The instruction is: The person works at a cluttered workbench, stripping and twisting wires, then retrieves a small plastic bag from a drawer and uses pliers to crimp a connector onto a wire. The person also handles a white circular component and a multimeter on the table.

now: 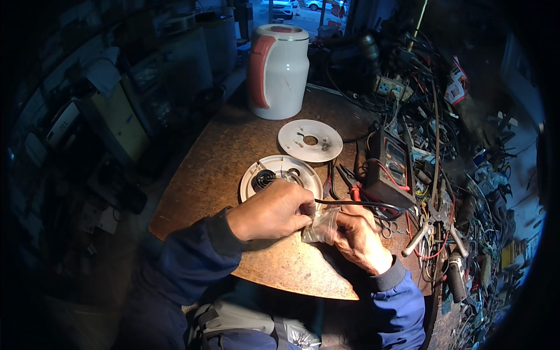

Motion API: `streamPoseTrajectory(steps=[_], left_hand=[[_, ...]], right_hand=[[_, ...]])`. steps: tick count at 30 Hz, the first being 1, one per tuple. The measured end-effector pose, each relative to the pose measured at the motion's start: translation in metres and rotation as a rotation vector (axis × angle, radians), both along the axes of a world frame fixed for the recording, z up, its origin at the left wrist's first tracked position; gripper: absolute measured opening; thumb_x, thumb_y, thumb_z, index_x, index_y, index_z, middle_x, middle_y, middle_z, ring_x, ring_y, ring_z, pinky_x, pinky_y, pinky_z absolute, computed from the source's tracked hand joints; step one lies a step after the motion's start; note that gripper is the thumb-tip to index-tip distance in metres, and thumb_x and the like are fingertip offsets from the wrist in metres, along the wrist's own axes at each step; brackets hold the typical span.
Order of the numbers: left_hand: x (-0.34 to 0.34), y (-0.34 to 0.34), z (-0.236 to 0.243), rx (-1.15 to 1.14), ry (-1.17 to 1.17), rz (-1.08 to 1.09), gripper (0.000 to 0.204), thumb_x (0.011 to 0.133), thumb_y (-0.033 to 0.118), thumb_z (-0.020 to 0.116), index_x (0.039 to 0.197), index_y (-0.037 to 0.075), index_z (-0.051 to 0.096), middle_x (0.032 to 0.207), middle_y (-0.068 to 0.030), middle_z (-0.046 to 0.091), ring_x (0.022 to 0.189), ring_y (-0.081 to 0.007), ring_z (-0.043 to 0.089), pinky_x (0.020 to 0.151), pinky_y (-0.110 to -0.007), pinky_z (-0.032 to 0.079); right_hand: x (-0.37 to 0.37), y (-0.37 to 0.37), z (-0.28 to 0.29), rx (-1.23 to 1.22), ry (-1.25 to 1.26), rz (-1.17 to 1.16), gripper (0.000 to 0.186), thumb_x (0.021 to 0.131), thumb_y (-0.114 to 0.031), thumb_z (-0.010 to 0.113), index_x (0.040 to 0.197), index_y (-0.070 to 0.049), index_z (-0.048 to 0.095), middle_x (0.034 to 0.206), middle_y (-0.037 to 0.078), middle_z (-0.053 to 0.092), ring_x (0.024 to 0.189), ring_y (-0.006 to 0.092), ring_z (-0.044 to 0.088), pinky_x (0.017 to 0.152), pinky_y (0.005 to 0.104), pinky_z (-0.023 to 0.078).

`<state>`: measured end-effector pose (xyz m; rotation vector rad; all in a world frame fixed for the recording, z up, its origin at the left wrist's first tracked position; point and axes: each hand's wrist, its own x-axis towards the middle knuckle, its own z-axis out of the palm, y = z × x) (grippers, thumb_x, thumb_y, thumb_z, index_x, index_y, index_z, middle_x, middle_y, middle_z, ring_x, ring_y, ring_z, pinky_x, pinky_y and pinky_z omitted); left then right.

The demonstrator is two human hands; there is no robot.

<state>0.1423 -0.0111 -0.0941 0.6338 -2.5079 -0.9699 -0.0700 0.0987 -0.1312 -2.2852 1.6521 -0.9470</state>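
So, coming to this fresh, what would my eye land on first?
Probably the tall white and red jug at the wooden table's far end. Nearer, in bright light, the right hand holds a small clear plastic bag, with the left hand close against it. A dense tangle of cables and tools crowds the right side.

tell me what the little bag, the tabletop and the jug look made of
Bag: thin clear plastic, seemingly; see-through and creased.
Tabletop: probably wood or board; brown, mottled, with worn finish.
Jug: likely plastic, glossy white with bright highlights, though painted metal is possible.
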Motion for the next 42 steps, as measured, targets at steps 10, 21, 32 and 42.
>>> streamPoseTrajectory(steps=[10, 21, 32, 42], left_hand=[[-0.005, 0.0, -0.002, -0.174, 0.043, -0.036, 0.022, 0.079, 0.009, 0.076, 0.098, -0.002, 0.071, 0.081, -0.0164, 0.069, 0.073, -0.0312, 0.07, 0.066, -0.038, 0.054], [-0.004, 0.002, 0.007, -0.102, 0.011, 0.002, 0.018, 0.077, 0.009, 0.071, 0.089, -0.004, 0.069, 0.081, -0.022, 0.068, 0.075, -0.0384, 0.07, 0.068, -0.043, 0.055], [-0.002, -0.001, 0.009, -0.01, -0.024, 0.009, 0.023, 0.081, 0.012, 0.08, 0.097, -0.002, 0.071, 0.072, -0.0103, 0.066, 0.06, -0.0162, 0.061, 0.057, -0.031, 0.049], [0.017, -0.013, 0.034, 0.224, 0.229, 0.277, 0.015, 0.087, 0.009, 0.074, 0.096, -0.004, 0.071, 0.075, -0.0052, 0.069, 0.065, -0.0066, 0.061, 0.057, -0.023, 0.048]], right_hand=[[-0.009, -0.003, -0.021, 0.195, -0.174, -0.023, 0.035, 0.087, -0.018, 0.073, 0.118, -0.003, 0.07, 0.117, 0.016, 0.067, 0.115, 0.0332, 0.058, 0.103, 0.0403, 0.045], [-0.011, -0.001, 0.022, 0.12, -0.83, 0.031, 0.017, 0.094, 0.005, 0.061, 0.11, 0.002, 0.064, 0.1, 0.007, 0.065, 0.091, 0.0117, 0.06, 0.082, 0.0265, 0.05], [-0.019, -0.004, 0.021, 0.301, -1.327, -0.062, 0.011, 0.098, -0.004, 0.062, 0.107, 0.002, 0.065, 0.087, 0.004, 0.066, 0.071, 0.009, 0.058, 0.063, 0.0233, 0.047], [-0.021, -0.005, 0.024, 0.248, -1.492, 0.094, 0.01, 0.096, -0.005, 0.061, 0.103, 0.001, 0.059, 0.093, 0.015, 0.066, 0.074, 0.0238, 0.065, 0.063, 0.0331, 0.055]])
